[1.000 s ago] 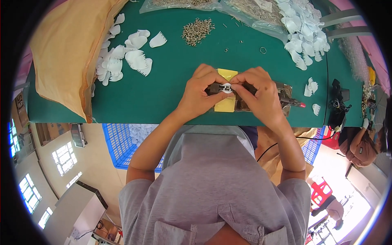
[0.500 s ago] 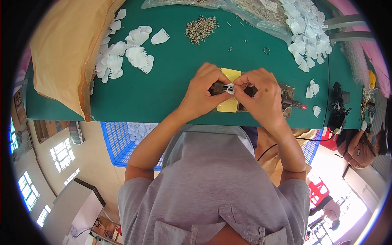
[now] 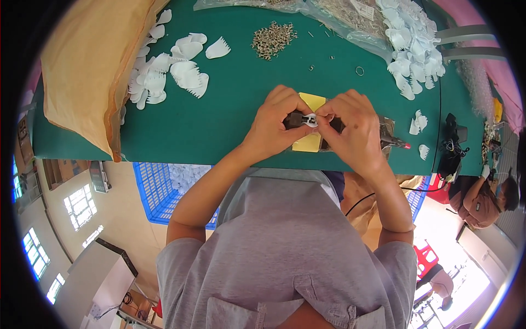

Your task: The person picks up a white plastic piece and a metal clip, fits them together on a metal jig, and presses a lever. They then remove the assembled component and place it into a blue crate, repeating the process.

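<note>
Above a dark clamp-like fixture (image 3: 294, 120) near the table's front edge, both of my hands meet. A small white plastic piece (image 3: 310, 124) with a dark metal part in its middle sits at the end of the fixture. My left hand (image 3: 276, 118) is closed, its thumb and forefinger pinching the white piece from the left. From the right, my right hand (image 3: 353, 125) has thumb and forefinger pressed together against the piece's edge; anything tiny between those fingertips is hidden. A yellow plate (image 3: 307, 143) lies under the fixture.
Beyond my hands are a heap of small metal clips (image 3: 273, 40) and a metal ring (image 3: 359, 71). White toothed plastic pieces (image 3: 188, 75) lie left, with more piled (image 3: 413, 55) at right. A large tan bag (image 3: 82, 77) covers the left edge. A blue basket (image 3: 156, 197) stands below the table.
My hands stay at the fixture with almost the same pinch. The right fingertips have shifted very slightly at the white piece, and the whole view has moved a little.
</note>
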Demonstrator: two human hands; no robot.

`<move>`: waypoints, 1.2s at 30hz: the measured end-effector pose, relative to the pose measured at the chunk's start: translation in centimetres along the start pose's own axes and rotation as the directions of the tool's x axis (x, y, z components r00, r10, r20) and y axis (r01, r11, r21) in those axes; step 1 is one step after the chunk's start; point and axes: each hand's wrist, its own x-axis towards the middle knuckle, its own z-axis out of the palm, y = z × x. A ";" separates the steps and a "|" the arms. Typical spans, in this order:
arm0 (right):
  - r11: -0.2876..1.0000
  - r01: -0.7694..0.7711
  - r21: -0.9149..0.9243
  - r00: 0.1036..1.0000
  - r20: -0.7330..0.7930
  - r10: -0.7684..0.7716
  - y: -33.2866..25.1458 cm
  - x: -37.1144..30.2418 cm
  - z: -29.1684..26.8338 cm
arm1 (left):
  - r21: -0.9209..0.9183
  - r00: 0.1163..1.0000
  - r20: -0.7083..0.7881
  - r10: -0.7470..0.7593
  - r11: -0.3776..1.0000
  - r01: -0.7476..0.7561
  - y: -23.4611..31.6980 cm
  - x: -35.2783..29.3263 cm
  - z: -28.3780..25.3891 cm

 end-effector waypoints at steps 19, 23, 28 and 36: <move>0.953 -0.303 -0.018 0.953 0.020 0.303 7.7 6.3 -1.5 | 0.013 1.000 -0.015 0.017 1.000 -0.017 0.5 0.2 0.0; 0.971 -0.231 -0.059 0.973 -0.041 0.229 9.9 7.8 0.0 | -0.002 1.000 -0.005 -0.015 1.000 0.015 0.3 0.3 0.2; 0.970 -0.241 -0.043 0.950 -0.213 0.227 11.0 8.4 -1.9 | -0.012 1.000 -0.014 -0.011 1.000 0.011 0.5 0.2 0.1; 0.915 -0.396 -0.079 0.918 -0.024 0.395 13.2 4.9 -4.2 | -0.008 0.999 -0.020 -0.025 1.000 0.025 0.4 0.4 -0.2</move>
